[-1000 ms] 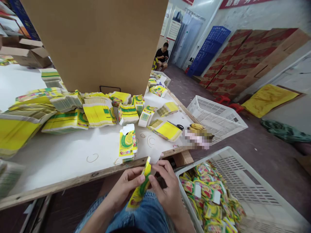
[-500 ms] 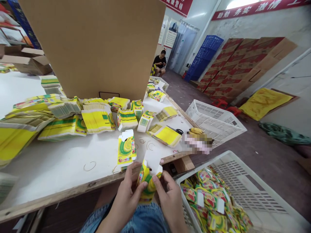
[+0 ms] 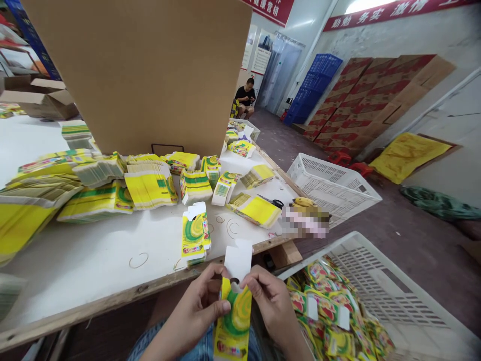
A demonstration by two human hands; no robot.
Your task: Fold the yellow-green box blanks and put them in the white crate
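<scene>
Gripping 1 ctn [image 3: 237, 326] w/ L hand [image 3: 201, 303] & R hand [image 3: 269, 297], 1 scissors [image 3: 278, 203] on tbl [image 3: 101, 240].

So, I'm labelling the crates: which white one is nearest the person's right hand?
The lower-right crate, beside the right hand, with colourful cartons heaped inside; the other two white crates stand farther back.

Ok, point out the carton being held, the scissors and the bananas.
Held carton [image 3: 236, 318], head view: printed front panel.
Scissors [image 3: 277, 203], head view: black handle.
Bananas [image 3: 304, 201], head view: yellow peel.
</scene>
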